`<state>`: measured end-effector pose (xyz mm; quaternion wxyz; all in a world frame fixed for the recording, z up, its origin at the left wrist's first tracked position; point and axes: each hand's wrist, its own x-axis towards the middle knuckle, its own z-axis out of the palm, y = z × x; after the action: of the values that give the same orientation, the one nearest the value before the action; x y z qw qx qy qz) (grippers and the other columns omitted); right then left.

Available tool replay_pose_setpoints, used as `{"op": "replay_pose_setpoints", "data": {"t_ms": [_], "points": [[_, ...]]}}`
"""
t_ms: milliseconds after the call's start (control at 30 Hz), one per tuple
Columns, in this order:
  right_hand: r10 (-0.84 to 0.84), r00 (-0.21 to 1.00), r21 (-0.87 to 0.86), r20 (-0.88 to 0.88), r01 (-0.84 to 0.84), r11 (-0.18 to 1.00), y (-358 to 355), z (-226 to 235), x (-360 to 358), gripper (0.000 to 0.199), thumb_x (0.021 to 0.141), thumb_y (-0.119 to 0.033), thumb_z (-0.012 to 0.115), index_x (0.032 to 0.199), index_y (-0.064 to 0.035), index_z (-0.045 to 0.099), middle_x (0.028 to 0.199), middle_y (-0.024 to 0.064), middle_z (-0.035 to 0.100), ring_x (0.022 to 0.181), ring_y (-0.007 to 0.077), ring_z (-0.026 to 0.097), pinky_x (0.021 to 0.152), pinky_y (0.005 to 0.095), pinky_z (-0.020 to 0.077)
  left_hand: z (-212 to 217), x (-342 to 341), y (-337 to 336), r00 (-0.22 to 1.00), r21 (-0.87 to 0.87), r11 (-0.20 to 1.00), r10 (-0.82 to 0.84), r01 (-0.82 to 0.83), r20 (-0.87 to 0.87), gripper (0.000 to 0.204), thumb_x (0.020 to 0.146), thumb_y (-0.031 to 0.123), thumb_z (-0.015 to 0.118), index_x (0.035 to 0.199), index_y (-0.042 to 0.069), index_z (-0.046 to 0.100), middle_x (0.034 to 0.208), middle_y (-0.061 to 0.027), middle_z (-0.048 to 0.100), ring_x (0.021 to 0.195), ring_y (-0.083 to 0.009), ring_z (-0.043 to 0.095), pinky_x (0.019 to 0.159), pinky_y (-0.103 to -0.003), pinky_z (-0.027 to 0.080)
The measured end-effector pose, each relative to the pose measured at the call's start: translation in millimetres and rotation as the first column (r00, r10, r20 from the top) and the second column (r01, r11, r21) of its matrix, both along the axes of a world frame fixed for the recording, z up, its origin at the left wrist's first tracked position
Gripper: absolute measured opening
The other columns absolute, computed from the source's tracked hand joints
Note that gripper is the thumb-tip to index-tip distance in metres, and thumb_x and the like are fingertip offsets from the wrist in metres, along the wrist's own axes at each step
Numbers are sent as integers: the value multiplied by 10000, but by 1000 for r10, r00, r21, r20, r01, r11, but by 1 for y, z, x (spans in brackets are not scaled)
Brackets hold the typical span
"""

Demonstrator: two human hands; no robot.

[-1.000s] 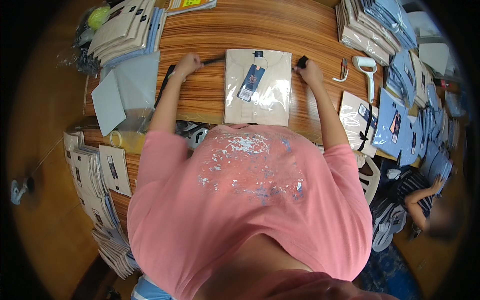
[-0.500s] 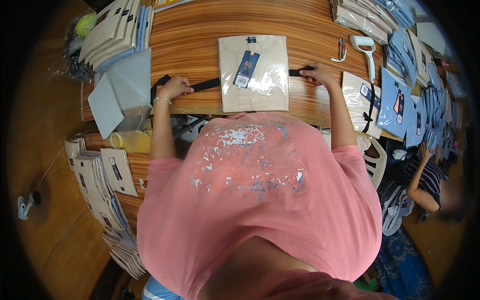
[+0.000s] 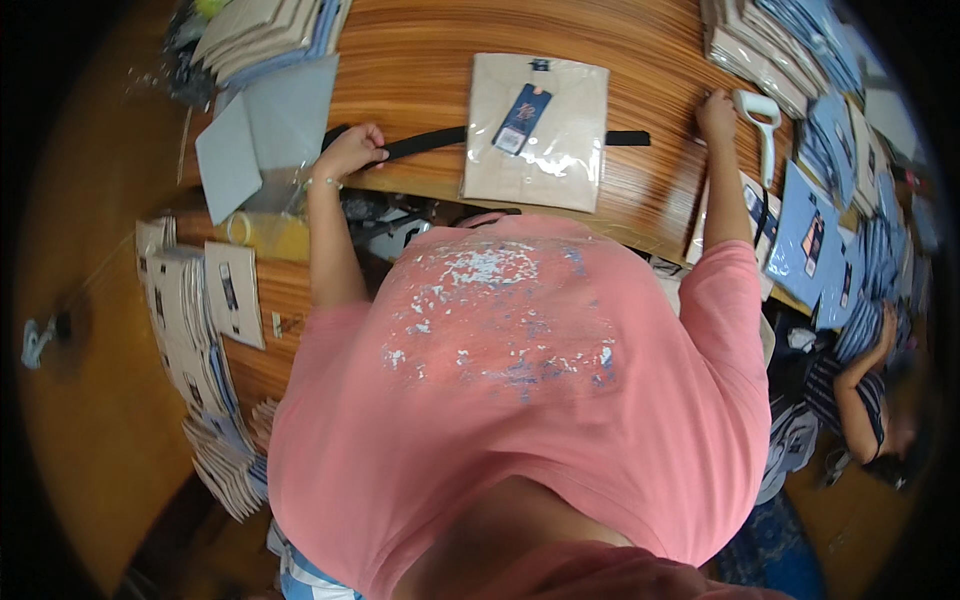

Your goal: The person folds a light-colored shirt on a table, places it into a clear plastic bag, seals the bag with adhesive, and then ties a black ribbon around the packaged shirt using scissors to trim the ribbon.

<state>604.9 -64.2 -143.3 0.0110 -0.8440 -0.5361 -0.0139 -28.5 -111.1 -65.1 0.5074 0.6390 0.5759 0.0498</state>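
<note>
A folded beige shirt in a clear bag (image 3: 537,175), with a dark blue hang tag (image 3: 522,118) on it, lies flat on the wood-grain table (image 3: 400,80). A black ribbon (image 3: 430,142) runs beneath it. To the left of the shirt, my left hand (image 3: 350,152) is closed on the ribbon. The ribbon's other end (image 3: 628,138) lies loose at the shirt's right side. My right hand (image 3: 716,118) is at the far right of the table, beside a white lint roller (image 3: 760,125). Its fingers are bent together, and what they hold is hidden.
Stacks of bagged beige and blue shirts stand at the back left (image 3: 265,40) and back right (image 3: 765,60). More piles lie on a lower left surface (image 3: 185,310). Pale blue sheets (image 3: 228,145) hang over the left edge. A co-worker (image 3: 850,390) sits at far right.
My right hand has let go of the ribbon's right end and moved right and away, to where a small red-handled tool lay. My left hand stays on the ribbon. The view has shifted.
</note>
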Motion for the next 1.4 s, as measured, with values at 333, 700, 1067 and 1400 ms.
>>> {"op": "replay_pose_setpoints", "data": {"t_ms": [333, 700, 1067, 1400], "points": [[134, 76, 145, -988, 180, 973, -1, 9, -25, 369, 868, -111, 526, 1199, 28, 438, 937, 151, 574, 724, 228, 605, 660, 328, 529, 80, 28, -16, 941, -18, 974, -212, 224, 263, 226, 805, 38, 600, 1022, 25, 660, 944, -24, 658, 829, -89, 562, 779, -227, 448], [-22, -236, 44, -972, -270, 962, -78, 123, -255, 277, 919, -241, 429, 1132, -90, 521, 823, -2, 552, 634, 67, 453, 549, 191, 373, 122, 3, -12, 922, -69, 967, -210, 245, 325, 311, 790, 37, 621, 1101, 35, 633, 874, 6, 620, 751, -42, 495, 688, -211, 423], [-234, -323, -4, -917, -578, 816, -104, 131, -338, 228, 937, -263, 435, 1018, -69, 522, 677, -36, 496, 498, 36, 371, 445, 194, 290, 113, 44, -11, 932, 49, 975, -221, 216, 287, 690, 747, -16, 615, 1368, 189, 395, 695, 63, 524, 645, -19, 464, 651, -176, 399], [-371, -384, -79, -846, -597, 799, -99, 123, -346, 236, 911, -247, 495, 904, -14, 530, 638, -2, 504, 383, 46, 355, 351, 193, 244, 93, 68, -18, 811, 8, 969, -211, 247, 545, 750, 749, -19, 610, 1408, 126, 282, 763, 36, 566, 645, -13, 482, 607, -161, 389]]}}
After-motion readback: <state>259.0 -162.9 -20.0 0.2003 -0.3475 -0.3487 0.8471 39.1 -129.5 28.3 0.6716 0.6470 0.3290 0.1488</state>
